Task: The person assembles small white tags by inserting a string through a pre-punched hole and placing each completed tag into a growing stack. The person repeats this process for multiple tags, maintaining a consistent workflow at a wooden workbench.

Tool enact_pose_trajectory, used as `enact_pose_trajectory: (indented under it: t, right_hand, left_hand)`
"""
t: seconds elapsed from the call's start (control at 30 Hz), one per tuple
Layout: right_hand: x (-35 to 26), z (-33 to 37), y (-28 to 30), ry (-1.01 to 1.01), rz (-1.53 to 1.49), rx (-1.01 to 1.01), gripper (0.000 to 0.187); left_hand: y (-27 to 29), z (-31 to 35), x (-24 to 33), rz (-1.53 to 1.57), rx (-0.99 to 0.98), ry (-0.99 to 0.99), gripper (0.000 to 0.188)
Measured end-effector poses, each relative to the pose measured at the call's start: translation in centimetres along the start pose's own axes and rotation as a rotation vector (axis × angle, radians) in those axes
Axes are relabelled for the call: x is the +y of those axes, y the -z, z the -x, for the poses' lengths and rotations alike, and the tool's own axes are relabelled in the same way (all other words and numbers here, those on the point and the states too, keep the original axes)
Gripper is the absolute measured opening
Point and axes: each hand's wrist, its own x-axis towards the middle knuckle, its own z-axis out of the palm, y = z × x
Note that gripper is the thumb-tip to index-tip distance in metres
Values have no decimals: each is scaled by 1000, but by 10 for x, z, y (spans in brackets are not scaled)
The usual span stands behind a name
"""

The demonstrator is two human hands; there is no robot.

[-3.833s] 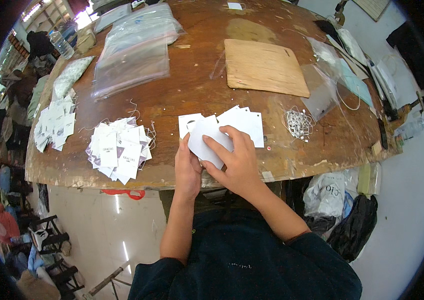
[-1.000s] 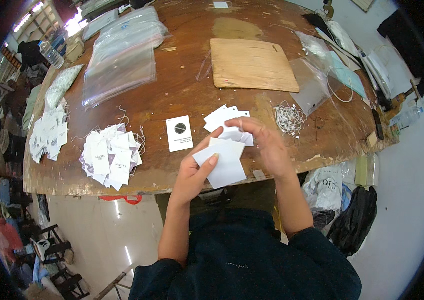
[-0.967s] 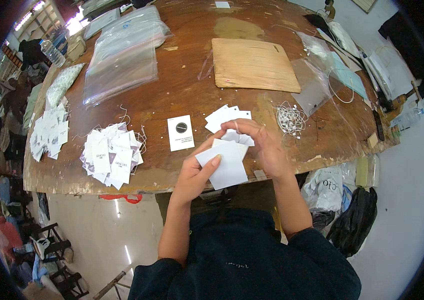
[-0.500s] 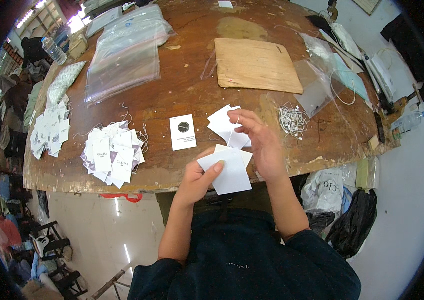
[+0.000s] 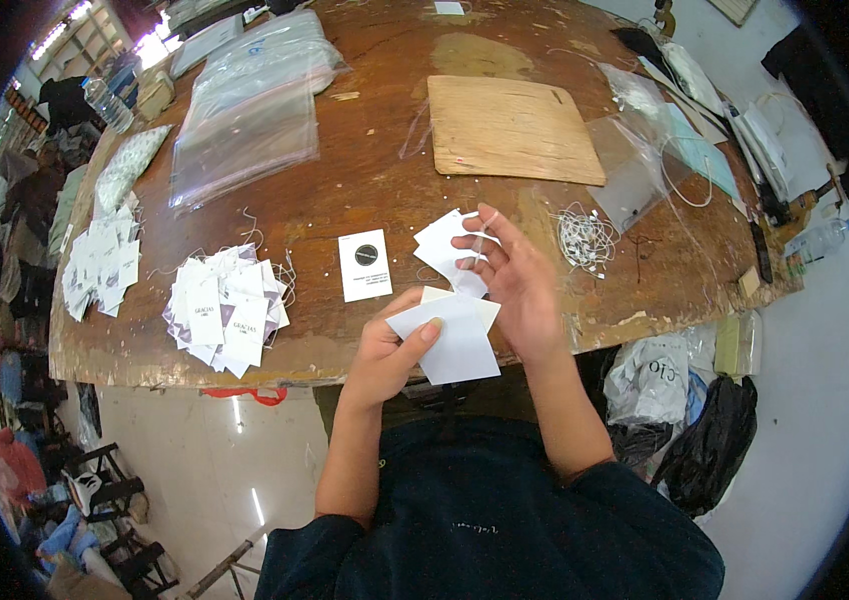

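Note:
My left hand (image 5: 390,348) pinches a few white cards (image 5: 453,340), thumb on top; a cream-edged one shows behind the front card. Close to their right edge is my right hand (image 5: 517,285), fingers bent and partly spread, slightly blurred, with a thin white string (image 5: 486,226) at its fingertips. Beyond my hands, more blank white cards (image 5: 439,243) lie on the table, partly hidden by my right hand. One white printed card with a black round mark (image 5: 366,265) lies to their left. Right of my right hand is a tangle of white tag strings (image 5: 586,241).
A heap of strung tags (image 5: 228,310) and a smaller pile (image 5: 103,262) are on the left of the wooden table (image 5: 375,130). Clear plastic bags (image 5: 250,125) lie behind them. A wooden board (image 5: 515,130) sits at the far middle. Bags (image 5: 710,440) stand below the right edge.
My right hand has shifted slightly, its fingers more spread and the string pulled up near the fingertips. My left hand and its cards have moved slightly left.

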Motion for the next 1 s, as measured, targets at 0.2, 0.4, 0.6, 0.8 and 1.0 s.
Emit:
enact_pose_trajectory:
  t: [0.2, 0.4, 0.6, 0.8, 1.0]
  right_hand:
    - [-7, -10, 16, 55, -216, 142, 43]
    - [-13, -21, 21, 207, -315, 263, 28]
    - [-27, -13, 6, 290, -167, 229, 13]
    - [-12, 13, -22, 97, 535, 150, 5]
    - [1, 11, -34, 360, 1015, 48, 7]
  left_hand:
    - [4, 2, -5, -77, -15, 25, 30]
    - [10, 5, -7, -129, 33, 23, 32]
    - [-2, -4, -4, -210, 196, -121, 32]
    - [-5, -8, -6, -255, 318, -151, 28]
    - [-8, -6, -7, -328, 320, -163, 26]
